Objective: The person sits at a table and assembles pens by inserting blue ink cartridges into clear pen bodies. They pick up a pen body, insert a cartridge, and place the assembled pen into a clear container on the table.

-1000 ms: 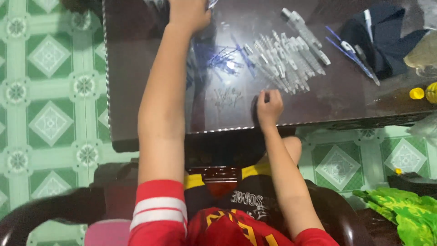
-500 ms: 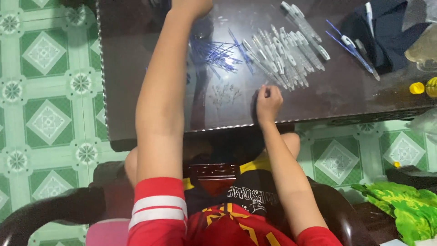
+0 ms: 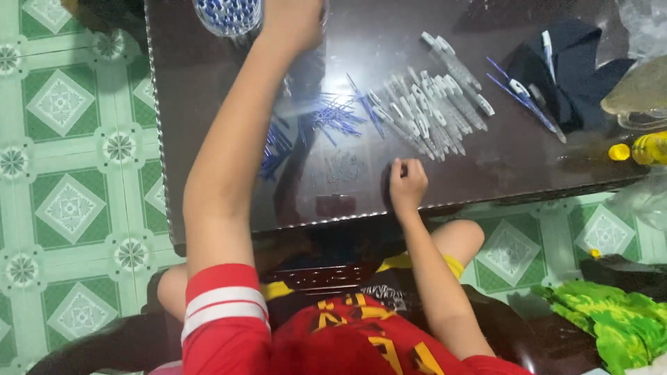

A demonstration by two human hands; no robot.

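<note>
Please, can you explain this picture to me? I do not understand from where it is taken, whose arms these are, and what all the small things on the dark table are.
The camera sits on a person's head and looks down, so both bare arms are that person's own. The left hand reaches far across the dark glossy table, next to a round container of blue pieces; what it holds is hidden. The right hand rests closed near the table's front edge, perhaps pinching something small. On the table lie clear pen barrels, thin blue refills, a dark cloth and a yellow bottle. Below is green tiled floor.
</note>
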